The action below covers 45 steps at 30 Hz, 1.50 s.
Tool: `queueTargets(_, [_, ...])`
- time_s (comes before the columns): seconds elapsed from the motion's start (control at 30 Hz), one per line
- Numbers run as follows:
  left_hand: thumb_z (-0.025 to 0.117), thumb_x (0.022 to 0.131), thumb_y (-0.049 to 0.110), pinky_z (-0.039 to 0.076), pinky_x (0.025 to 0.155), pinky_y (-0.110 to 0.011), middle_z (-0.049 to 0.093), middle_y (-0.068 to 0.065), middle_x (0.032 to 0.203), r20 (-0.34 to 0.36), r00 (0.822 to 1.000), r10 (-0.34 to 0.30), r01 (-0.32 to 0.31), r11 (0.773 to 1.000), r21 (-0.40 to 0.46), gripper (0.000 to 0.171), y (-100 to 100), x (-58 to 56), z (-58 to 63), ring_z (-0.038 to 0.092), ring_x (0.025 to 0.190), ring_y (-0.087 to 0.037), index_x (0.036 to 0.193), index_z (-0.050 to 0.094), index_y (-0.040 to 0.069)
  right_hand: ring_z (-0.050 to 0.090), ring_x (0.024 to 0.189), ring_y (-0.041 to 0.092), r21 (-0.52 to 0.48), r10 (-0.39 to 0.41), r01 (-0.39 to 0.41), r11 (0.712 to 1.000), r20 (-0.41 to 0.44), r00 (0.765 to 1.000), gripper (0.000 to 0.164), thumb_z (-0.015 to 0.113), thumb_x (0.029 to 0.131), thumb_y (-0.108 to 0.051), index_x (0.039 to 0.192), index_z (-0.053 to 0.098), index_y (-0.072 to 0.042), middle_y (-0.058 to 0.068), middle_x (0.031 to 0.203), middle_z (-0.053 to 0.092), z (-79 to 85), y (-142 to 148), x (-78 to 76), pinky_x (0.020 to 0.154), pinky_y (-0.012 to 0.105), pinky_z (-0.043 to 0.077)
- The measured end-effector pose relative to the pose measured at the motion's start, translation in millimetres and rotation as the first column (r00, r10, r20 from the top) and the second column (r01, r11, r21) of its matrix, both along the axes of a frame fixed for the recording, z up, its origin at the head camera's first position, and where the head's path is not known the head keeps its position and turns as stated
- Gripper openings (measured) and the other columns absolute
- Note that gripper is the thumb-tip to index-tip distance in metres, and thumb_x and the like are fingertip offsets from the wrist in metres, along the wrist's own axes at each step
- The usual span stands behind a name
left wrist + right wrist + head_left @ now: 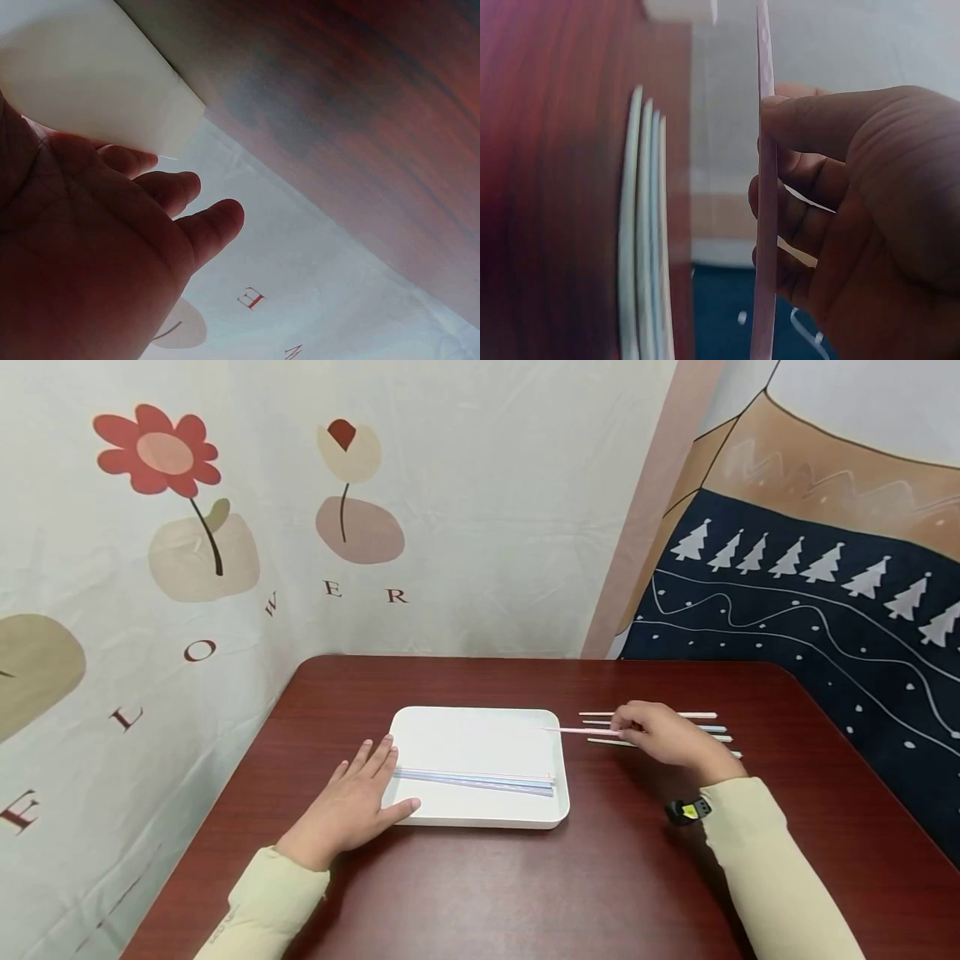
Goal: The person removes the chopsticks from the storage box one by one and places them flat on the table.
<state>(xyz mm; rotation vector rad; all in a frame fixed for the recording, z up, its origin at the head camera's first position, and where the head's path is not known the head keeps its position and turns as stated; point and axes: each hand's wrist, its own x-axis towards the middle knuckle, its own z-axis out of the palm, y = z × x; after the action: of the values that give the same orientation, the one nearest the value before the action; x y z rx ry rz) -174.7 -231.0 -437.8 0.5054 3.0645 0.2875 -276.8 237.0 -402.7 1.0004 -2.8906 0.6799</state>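
Note:
My right hand (663, 739) pinches a pink chopstick (766, 195) between thumb and fingertips. In the head view its thin tip points left, over the right rim of a white tray (472, 739). Below that hand several pastel chopsticks (643, 225) lie side by side on the table, their thicker ends to the right. My left hand (348, 802) rests at the tray's left edge with fingers spread, the thumb over the front left corner. Inside the tray, a loose bundle of blue, purple and pink chopsticks (480, 782) lies across the front half.
The dark red-brown table (525, 893) has rounded far corners. Behind it hangs a pale cloth (487, 510) printed with flowers and letters; at the right is a dark blue cloth (757, 602) with white trees. A black watch (687, 812) sits on my right wrist.

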Motion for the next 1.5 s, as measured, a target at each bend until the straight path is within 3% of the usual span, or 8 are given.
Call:
queueTargets(0.23, [0.038,0.093,0.075,0.021,0.112,-0.066,0.017,-0.014,0.164,0.003,1.0,0.002,-0.002,1.0,0.0,0.098,-0.7,0.3,0.4,0.014,0.148,-0.043,0.154,0.03,-0.002,0.054,0.079,0.014,0.033,-0.062,0.061,0.998,0.031,0.998,0.014,0.064,0.093,0.001,0.093,0.068,-0.012,-0.007,0.084,0.06,-10.7,32.0,8.2,0.073,0.038,0.048])
queueTargets(0.6, [0.043,0.094,0.071,0.021,0.112,-0.065,0.017,-0.015,0.164,-0.001,1.0,0.001,-0.001,1.0,-0.001,0.096,-0.8,-0.5,-1.5,0.014,0.148,-0.043,0.153,0.03,-0.003,0.052,0.076,0.011,0.084,-0.095,0.087,0.993,0.088,0.992,0.015,0.063,0.094,0.001,0.091,0.066,-0.014,-0.007,0.083,0.059,-20.7,63.5,14.4,0.07,0.036,0.048])
queueTargets(0.83, [0.04,0.094,0.073,0.021,0.112,-0.066,0.017,-0.016,0.164,0.002,1.0,0.002,-0.002,1.0,-0.001,0.097,-0.6,0.4,-0.6,0.014,0.148,-0.043,0.153,0.03,-0.003,0.052,0.074,0.012,0.095,-0.113,0.102,0.99,0.123,0.986,0.018,0.062,0.094,0.002,0.088,0.065,-0.015,-0.005,0.081,0.059,-23.4,69.5,14.4,0.069,0.035,0.047])
queueTargets(1.5, [0.041,0.094,0.072,0.022,0.111,-0.065,0.018,-0.016,0.163,-0.006,1.0,-0.003,0.003,1.0,-0.003,0.096,0.4,0.4,-0.6,0.015,0.148,-0.044,0.153,0.031,-0.004,0.05,0.07,0.013,0.112,-0.141,0.128,0.985,0.113,0.983,0.02,0.062,0.091,0.006,0.087,0.064,-0.013,-0.005,0.079,0.058,-32.9,69.8,12.7,0.065,0.035,0.046])
